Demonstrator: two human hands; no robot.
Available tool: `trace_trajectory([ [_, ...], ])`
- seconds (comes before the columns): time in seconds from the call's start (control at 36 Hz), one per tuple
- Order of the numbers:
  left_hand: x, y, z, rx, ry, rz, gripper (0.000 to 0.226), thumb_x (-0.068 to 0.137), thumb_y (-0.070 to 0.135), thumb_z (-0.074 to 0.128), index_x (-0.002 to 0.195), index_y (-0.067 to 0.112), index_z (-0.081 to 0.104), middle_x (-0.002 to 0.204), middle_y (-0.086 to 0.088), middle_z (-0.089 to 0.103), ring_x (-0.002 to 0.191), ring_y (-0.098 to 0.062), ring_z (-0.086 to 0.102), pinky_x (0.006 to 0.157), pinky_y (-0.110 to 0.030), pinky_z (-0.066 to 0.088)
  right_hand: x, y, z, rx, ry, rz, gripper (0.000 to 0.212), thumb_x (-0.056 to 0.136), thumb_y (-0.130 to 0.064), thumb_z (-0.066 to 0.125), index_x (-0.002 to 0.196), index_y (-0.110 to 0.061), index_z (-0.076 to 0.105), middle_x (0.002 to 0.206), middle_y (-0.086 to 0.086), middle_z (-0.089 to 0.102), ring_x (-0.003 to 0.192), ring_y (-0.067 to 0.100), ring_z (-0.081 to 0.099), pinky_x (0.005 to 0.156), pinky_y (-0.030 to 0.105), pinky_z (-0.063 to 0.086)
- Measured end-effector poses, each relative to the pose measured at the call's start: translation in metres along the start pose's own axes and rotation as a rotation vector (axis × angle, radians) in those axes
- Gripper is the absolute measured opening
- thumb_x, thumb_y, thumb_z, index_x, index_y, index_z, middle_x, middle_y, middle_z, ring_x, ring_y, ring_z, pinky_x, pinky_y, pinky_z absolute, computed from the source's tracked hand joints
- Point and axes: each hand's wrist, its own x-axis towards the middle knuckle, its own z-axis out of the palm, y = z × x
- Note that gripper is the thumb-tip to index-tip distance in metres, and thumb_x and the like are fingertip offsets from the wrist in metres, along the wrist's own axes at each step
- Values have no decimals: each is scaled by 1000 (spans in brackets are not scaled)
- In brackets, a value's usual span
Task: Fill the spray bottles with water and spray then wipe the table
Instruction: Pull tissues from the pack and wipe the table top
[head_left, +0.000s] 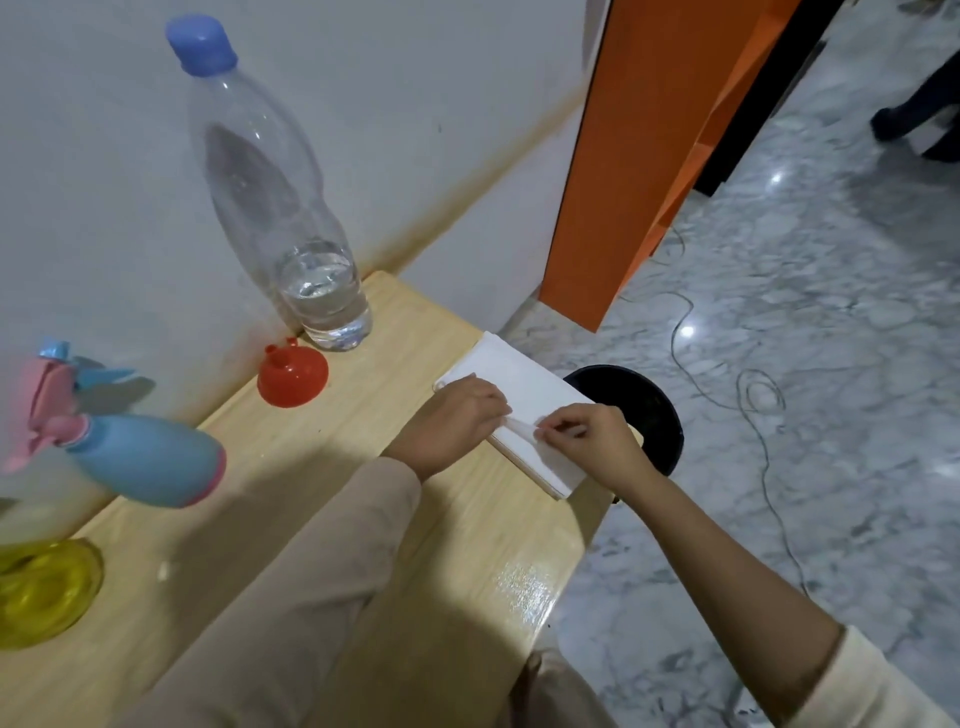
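A stack of white tissues (519, 379) lies at the far right end of the wooden table (322, 499). My left hand (452, 421) rests on the stack, fingers pressing it down. My right hand (587, 436) pinches the top tissue sheet at its near edge and lifts it slightly. A blue spray bottle with a pink trigger head (140, 457) stands at the left. Below it is a yellow spray bottle (41, 592), only partly in view. A tall clear water bottle with a blue cap (270, 197) stands by the wall, a little water at its bottom.
A red funnel (292, 374) lies upside down near the water bottle. A black bin (644, 410) stands on the marble floor just past the table's end. An orange panel (649, 145) rises behind. Thin cables (748, 389) trail over the floor. A wet patch (524, 592) shines at the table's front edge.
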Motion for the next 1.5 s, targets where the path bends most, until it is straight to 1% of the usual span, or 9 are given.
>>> trace_trajectory([
  [0.11, 4, 2, -2, 12, -8, 2, 22, 97, 12, 52, 103, 3, 71, 109, -9, 68, 111, -23, 58, 104, -17, 19, 0, 1, 0, 14, 11, 9, 11, 81, -13, 72, 88, -6, 75, 87, 4, 73, 66, -9, 59, 66, 4, 43],
  [0.33, 12, 7, -10, -40, 13, -20, 19, 95, 12, 55, 102, 5, 71, 106, -5, 68, 109, -19, 57, 110, -19, 20, 2, 2, -2, -92, 31, -5, 13, 83, -22, 70, 91, -13, 75, 88, -1, 74, 80, 11, 62, 70, 22, 47],
  [0.44, 17, 8, -18, -87, 45, -69, 17, 93, 12, 59, 101, 6, 72, 104, -6, 70, 107, -19, 59, 103, 1, 3, 4, -2, -17, 10, 77, 14, 15, 84, -20, 70, 95, -12, 76, 91, -8, 71, 83, 3, 61, 77, 19, 49],
  [0.58, 37, 18, -38, -202, 8, -74, 19, 94, 18, 59, 104, 8, 72, 104, 2, 69, 101, -11, 59, 116, -23, 17, 9, -10, -45, 81, 50, -10, 15, 85, -16, 68, 98, -12, 75, 93, -3, 73, 88, 5, 65, 82, 23, 50],
  [0.89, 94, 52, -102, -192, 132, 9, 16, 91, 15, 62, 98, 6, 73, 102, -5, 73, 94, -20, 65, 119, -34, 19, 33, -59, -120, 39, 206, -114, 14, 85, -13, 68, 97, -12, 74, 90, -2, 70, 76, -4, 56, 71, 8, 43],
  [1.03, 106, 76, -137, -168, 186, 62, 14, 88, 9, 65, 97, 3, 74, 100, -10, 72, 95, -25, 64, 108, -45, 36, 31, -81, -143, 57, 259, -164, 14, 84, -12, 69, 96, -10, 75, 92, 5, 73, 74, -2, 59, 66, 7, 45],
  [1.14, 108, 91, -156, -127, 200, 61, 17, 88, 10, 66, 101, 4, 74, 102, -12, 71, 100, -25, 60, 94, -35, 43, 28, -95, -152, 51, 294, -194, 13, 83, -14, 70, 94, -12, 76, 92, 2, 74, 80, 8, 65, 75, 26, 54],
  [1.28, 106, 95, -174, -188, 229, 32, 16, 88, 14, 67, 100, 8, 75, 94, -1, 71, 91, -12, 59, 92, -26, 42, 23, -113, -161, 162, 340, -237, 14, 81, -13, 72, 94, -9, 76, 88, 2, 73, 80, 2, 63, 69, 7, 46],
  [1.5, 82, 88, -187, -271, 40, -73, 12, 85, 16, 70, 95, 12, 76, 87, 9, 70, 86, -2, 63, 78, -12, 45, 13, -116, -142, 132, 201, -239, 9, 81, -14, 72, 88, -11, 77, 82, 0, 74, 77, 8, 67, 69, 18, 51],
])
